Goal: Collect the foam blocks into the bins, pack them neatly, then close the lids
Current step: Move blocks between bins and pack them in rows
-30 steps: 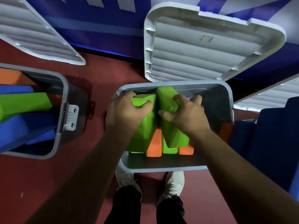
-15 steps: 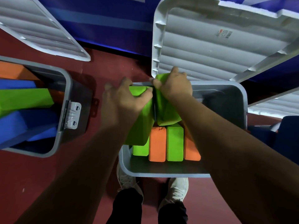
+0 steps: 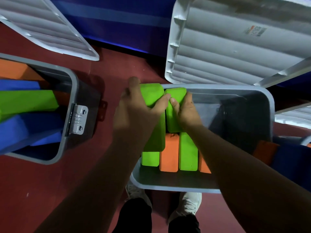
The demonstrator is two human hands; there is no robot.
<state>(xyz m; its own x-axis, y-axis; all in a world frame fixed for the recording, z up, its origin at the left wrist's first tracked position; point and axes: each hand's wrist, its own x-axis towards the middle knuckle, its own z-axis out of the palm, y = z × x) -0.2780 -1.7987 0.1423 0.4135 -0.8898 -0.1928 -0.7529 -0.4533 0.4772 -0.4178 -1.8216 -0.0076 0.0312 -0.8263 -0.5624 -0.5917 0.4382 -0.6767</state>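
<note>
Down on the red floor (image 3: pixel 117 68), the biggest thing in shot is the ribbed lid (image 3: pixel 227 47), swung up and standing open against the blue wall. Right below it sits the grey bin (image 3: pixel 218 87) it belongs to, wide open. Off to the left is a second bin (image 3: pixel 74 84), also uncovered. Blue, green and orange blocks lie tilted inside it, and its own lid (image 3: pixel 42 26) leans behind.

Now the hands! The left hand (image 3: pixel 134 115) has a full grip on the first green block (image 3: pixel 151 93), fingers curled over the far side and thumb across the top. The right hand (image 3: pixel 185 111) clamps the second green block (image 3: pixel 175 95) the same way, thumb pressed into its face. The two thumbs almost meet.

Both blocks are held side by side, touching, at the grey bin's left end. They sit over a lower row (image 3: pixel 169 153) packed flush: green, orange, green, orange. Two white shoes (image 3: pixel 190 204) peek out beneath the near rim. Smallest of all is the grey latch (image 3: pixel 79 119) on the second bin's wall.
</note>
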